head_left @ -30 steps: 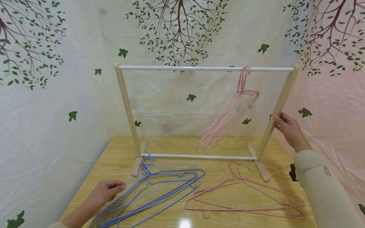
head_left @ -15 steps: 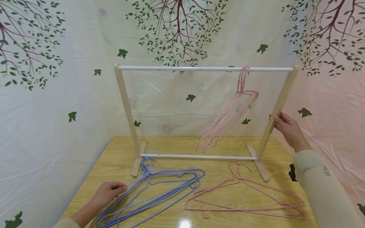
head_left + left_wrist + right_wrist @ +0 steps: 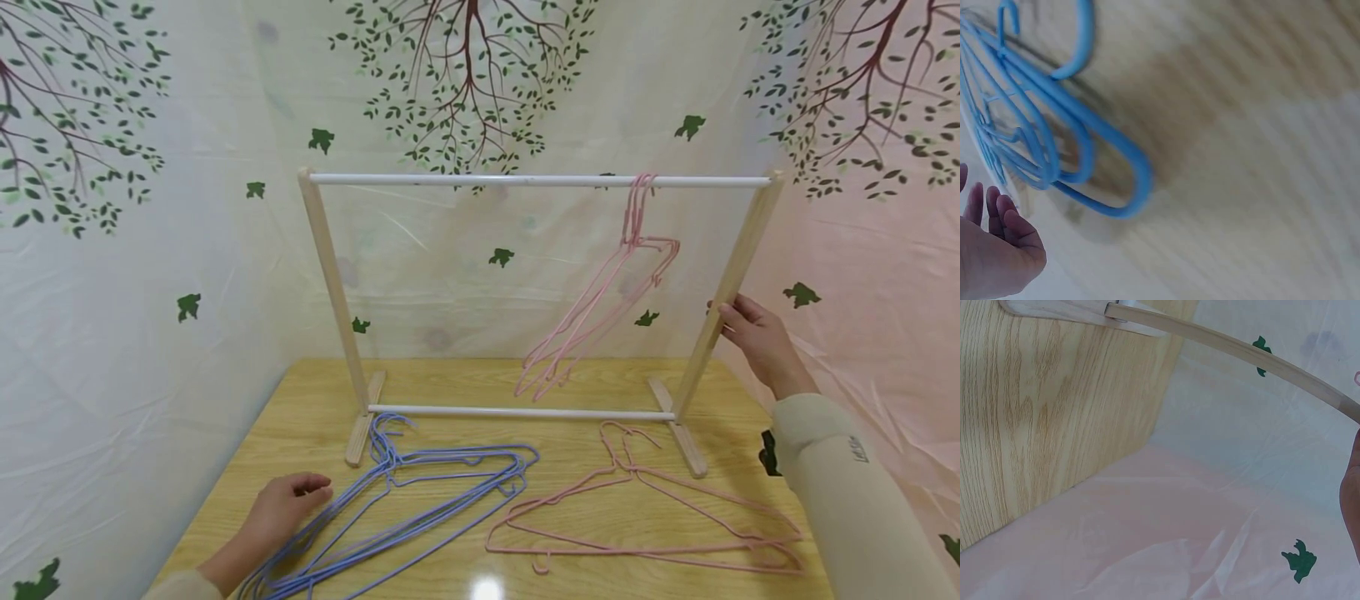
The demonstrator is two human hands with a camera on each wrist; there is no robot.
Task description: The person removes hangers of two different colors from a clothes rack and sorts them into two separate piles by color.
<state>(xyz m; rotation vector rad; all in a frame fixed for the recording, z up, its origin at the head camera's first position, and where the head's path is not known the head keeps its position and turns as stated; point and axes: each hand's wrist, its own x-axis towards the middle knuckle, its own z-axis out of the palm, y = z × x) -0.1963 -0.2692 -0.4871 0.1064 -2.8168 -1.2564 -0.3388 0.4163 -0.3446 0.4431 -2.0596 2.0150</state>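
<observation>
My left hand (image 3: 281,510) is at the left side of a pile of blue hangers (image 3: 450,507) lying on the table. Its thumb and fingers are relaxed and slightly apart, with nothing between them. In the left wrist view the hangers' rounded ends (image 3: 1142,175) lie just beyond those fingers. My right hand (image 3: 765,342) grips the right wooden post (image 3: 738,242) of a clothes rack, thumb in front and fingers behind. Several pink hangers (image 3: 636,218) hang from the rack's white top rail (image 3: 465,179), towards its right end. Only an edge of the right hand shows in the right wrist view.
More pink hangers (image 3: 592,551) lie overlapping at the front right of the wood-grain table (image 3: 255,450). The rack's feet (image 3: 690,450) and lower white rail (image 3: 525,412) stand behind both piles. Patterned cloth (image 3: 450,267) surrounds the table on the visible sides.
One blue hanger, raised over the pile a second ago, has dropped flat onto the others, and my left hand has let go of it. The right hand has stayed on the post.
</observation>
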